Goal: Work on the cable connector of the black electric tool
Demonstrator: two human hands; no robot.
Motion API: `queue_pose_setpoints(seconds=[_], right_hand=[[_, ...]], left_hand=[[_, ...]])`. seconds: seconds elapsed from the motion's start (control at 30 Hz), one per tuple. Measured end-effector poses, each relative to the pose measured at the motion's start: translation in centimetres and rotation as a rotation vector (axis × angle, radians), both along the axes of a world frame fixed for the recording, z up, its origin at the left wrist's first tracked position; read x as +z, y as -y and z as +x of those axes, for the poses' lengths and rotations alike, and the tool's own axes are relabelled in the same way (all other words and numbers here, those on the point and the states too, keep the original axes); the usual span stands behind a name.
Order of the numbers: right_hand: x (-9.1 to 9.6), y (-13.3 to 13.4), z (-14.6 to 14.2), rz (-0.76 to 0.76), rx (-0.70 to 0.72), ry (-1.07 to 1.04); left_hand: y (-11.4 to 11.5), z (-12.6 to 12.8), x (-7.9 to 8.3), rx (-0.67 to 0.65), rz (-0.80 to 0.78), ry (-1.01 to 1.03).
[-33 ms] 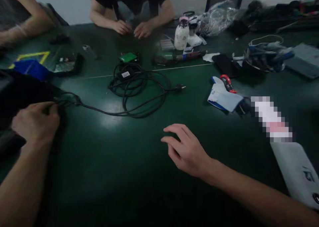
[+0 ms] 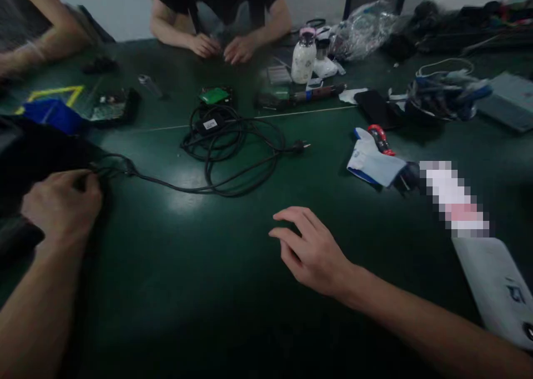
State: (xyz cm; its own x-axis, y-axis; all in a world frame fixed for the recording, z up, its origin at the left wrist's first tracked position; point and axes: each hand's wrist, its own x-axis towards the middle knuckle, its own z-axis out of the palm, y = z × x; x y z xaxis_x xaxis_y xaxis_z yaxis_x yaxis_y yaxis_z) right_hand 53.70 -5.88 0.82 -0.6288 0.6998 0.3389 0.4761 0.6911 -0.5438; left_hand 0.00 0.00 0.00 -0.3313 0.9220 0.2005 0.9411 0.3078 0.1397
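My left hand [image 2: 60, 204] is closed around the end of a black power cable [image 2: 166, 183] at the left of the dark green table [image 2: 200, 290], beside a black bag [image 2: 29, 151]. The cable runs right to a loose coil [image 2: 237, 146] with a black adapter [image 2: 208, 125] and a plug [image 2: 300, 145]. My right hand [image 2: 310, 251] lies on bare tabletop near the middle, fingers apart and slightly curled, holding nothing.
A person across the table rests both hands [image 2: 220, 47] on it; another person's arm [image 2: 37, 40] is at top left. A white glove [image 2: 370, 160], red-handled tool [image 2: 378, 137], white bottle [image 2: 303, 57], green board [image 2: 214, 95] and blue box [image 2: 52, 114] lie around.
My left hand has shifted very slightly to the right on the cable. Nothing else has visibly moved.
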Motion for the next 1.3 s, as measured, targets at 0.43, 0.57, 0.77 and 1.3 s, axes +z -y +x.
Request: queue_pose_setpoints(seconds=[0.43,0.57,0.77,1.3], right_hand=[[0.3,-0.2,0.3,-0.01,0.026,0.027],[0.2,-0.2,0.2,-0.012,0.029,0.033],[0.2,-0.2,0.0,0.001,0.032,0.048],[-0.4,-0.1,0.0,0.113,0.028,-0.16]], left_hand=[[-0.7,2.5,-0.6,-0.107,0.106,-0.333],[-0.4,7.5,0.3,-0.156,-0.034,-0.343],[1.4,16.9,2.9,-0.248,-0.271,-0.204],[11.0,30.3,0.7,-1.474,-0.167,0.139]])
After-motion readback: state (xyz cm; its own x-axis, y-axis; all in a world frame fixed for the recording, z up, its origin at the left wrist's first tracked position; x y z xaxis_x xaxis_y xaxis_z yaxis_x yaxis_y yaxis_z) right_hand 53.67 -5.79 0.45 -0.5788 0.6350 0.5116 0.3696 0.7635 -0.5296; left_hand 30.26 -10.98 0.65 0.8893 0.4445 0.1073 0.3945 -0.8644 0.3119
